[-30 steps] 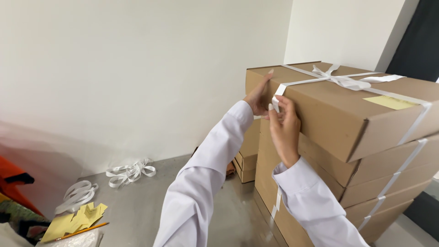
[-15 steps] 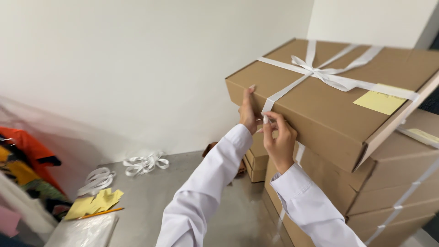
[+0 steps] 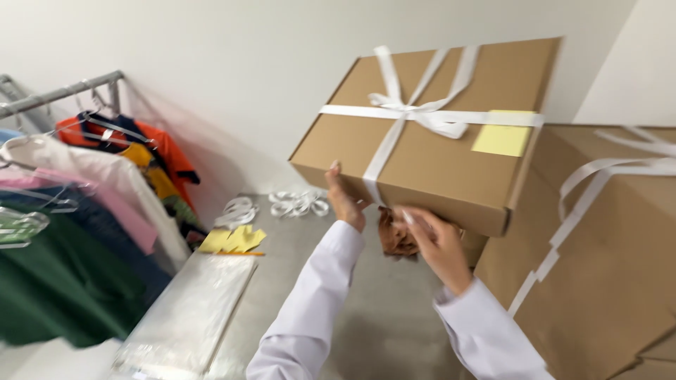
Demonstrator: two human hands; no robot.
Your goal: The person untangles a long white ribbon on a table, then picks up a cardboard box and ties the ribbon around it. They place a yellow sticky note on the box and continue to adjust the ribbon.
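Box: ribboned cardboard box (image 3: 429, 134) tilted, directly above both hands
Left hand (image 3: 345, 200): fingers flat against near edge
Right hand (image 3: 436, 243): fingers curled beneath; grip unclear

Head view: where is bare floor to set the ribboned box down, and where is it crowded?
Free: grey floor between the clear plastic bags and the box stack. Crowded: ribbon coils and yellow papers by the wall, clothes rack on the left.
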